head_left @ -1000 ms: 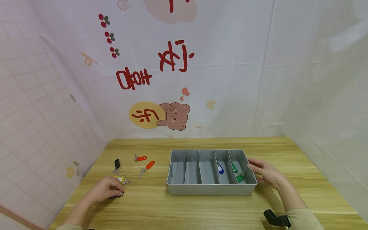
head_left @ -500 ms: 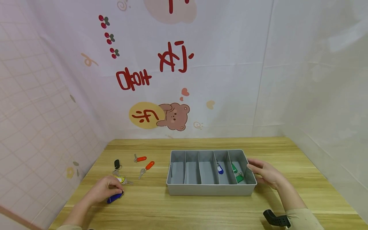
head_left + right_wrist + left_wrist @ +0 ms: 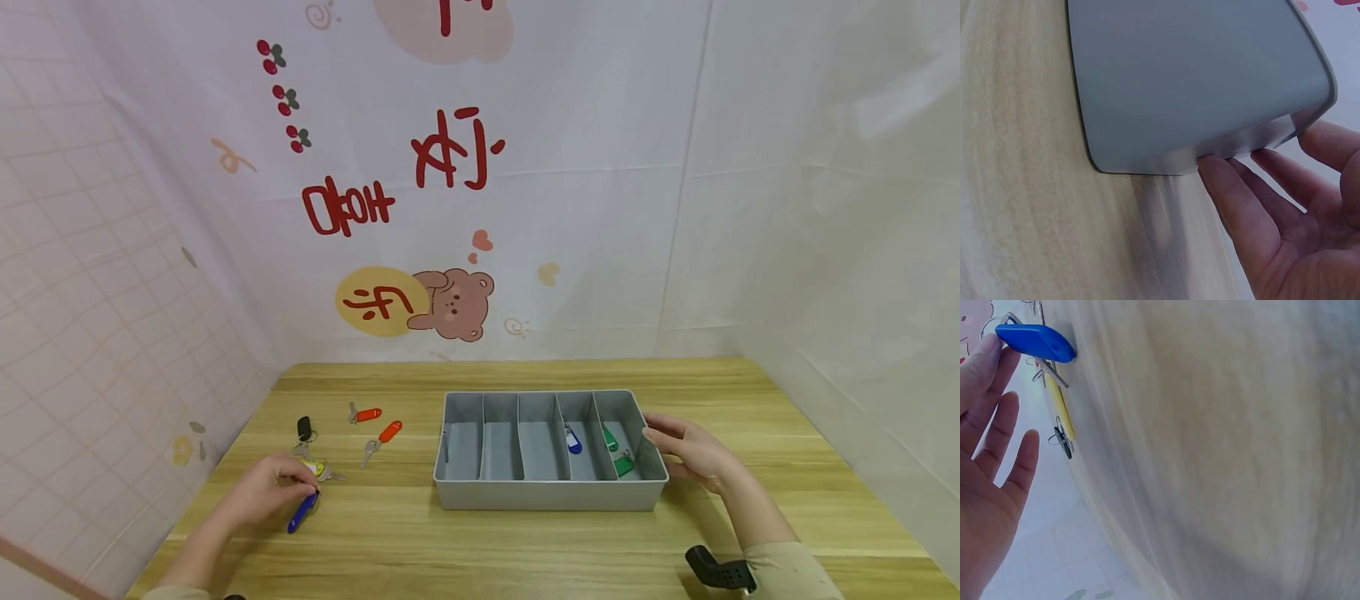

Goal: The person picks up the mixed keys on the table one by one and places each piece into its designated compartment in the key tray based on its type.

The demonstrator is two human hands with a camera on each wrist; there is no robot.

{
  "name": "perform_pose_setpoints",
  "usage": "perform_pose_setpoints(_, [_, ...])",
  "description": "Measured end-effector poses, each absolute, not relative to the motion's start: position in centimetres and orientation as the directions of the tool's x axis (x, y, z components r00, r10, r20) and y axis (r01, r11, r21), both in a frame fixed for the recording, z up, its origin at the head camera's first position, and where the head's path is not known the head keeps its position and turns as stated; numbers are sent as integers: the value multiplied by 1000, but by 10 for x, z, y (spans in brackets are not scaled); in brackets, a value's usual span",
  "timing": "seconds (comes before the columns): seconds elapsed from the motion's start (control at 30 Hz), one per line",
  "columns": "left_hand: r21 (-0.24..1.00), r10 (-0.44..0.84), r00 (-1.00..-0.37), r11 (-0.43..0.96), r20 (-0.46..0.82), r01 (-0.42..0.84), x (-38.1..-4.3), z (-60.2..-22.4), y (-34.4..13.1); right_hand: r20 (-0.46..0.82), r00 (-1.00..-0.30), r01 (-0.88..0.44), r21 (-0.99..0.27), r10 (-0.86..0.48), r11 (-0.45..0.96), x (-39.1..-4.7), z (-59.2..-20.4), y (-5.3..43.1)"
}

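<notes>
My left hand (image 3: 262, 492) pinches the ring end of a blue key tag (image 3: 303, 512) between thumb and forefinger, near the table's left front. In the left wrist view the blue tag (image 3: 1036, 342) hangs tilted from the fingertips, its ring partly hidden. My right hand (image 3: 693, 454) holds the right end of a grey divided box (image 3: 551, 496). Its thumb lies at the rim and its fingers touch the outer wall, as the right wrist view of the hand (image 3: 1297, 219) shows. One compartment holds a blue key tag (image 3: 573, 440); the rightmost has two green key tags (image 3: 623, 464).
Beyond my left hand lie a yellow key tag (image 3: 315, 467) with its key, a black key tag (image 3: 303, 428), and two orange-red key tags (image 3: 391, 431) with keys. The wooden table (image 3: 480, 554) meets a printed curtain (image 3: 600, 208) at the back and sides.
The blue key tag in my left hand has swung into fuller view and hangs steeper, as the hand shifts slightly up and left. The right hand stays on the box.
</notes>
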State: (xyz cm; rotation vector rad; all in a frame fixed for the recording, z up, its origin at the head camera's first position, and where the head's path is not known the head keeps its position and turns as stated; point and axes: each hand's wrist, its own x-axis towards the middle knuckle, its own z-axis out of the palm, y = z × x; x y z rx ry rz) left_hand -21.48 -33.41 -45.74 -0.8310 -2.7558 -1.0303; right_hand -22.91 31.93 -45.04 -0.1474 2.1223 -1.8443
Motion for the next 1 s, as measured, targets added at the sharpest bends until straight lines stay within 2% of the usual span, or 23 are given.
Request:
perform_pose_setpoints(0.37, [570, 383, -895, 693, 229, 442, -214, -452, -329, -184, -941, 137, -975, -284, 178, -229, -450, 318])
perform_pose_setpoints(0.63, [509, 316, -910, 756, 268, 412, -215, -448, -323, -180, -941, 133, -975, -285, 177, -229, -450, 318])
perform_pose_setpoints(1.0, [521, 240, -942, 788, 233, 329, -216, -441, -312, -165, -938, 120, -980, -306, 160, -228, -449, 318])
